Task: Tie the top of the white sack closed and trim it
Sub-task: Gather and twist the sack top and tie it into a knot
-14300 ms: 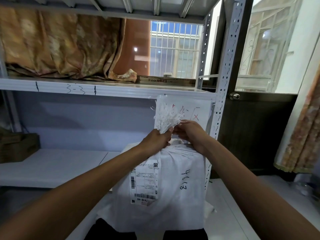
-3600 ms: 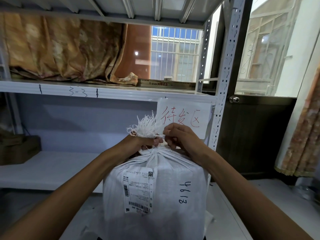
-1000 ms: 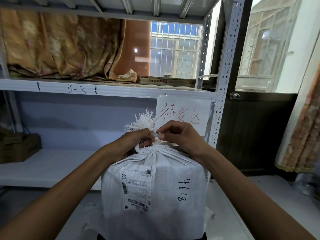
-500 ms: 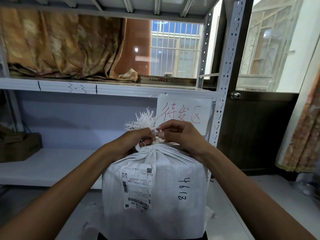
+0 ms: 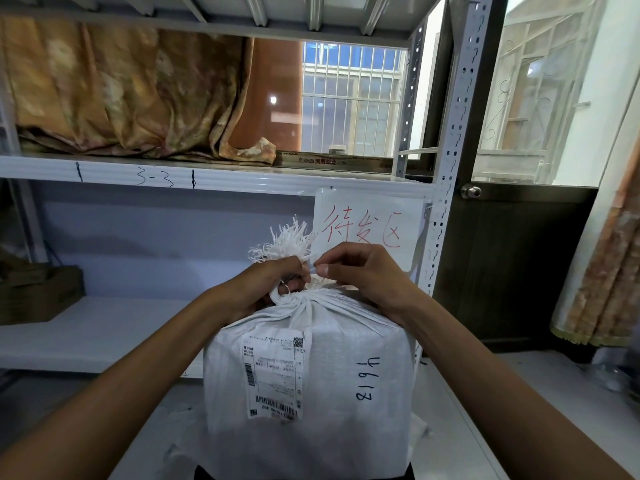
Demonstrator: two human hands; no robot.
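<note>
Head view: a white woven plastic sack [image 5: 311, 375] stands upright on the pale surface [image 5: 457, 427] before a white metal shelf rack [image 5: 207, 174]; the left hand [image 5: 266, 289] is closed in a full grip around the gathered neck, frayed white strands [image 5: 287, 242] fanning above it; the right hand [image 5: 360, 271] pinches a thin tie end at the neck between thumb and forefinger; a handwritten paper sign [image 5: 367, 226] hangs just behind; a brown cardboard box [image 5: 38, 292] sits on the shelf, far left.
</note>
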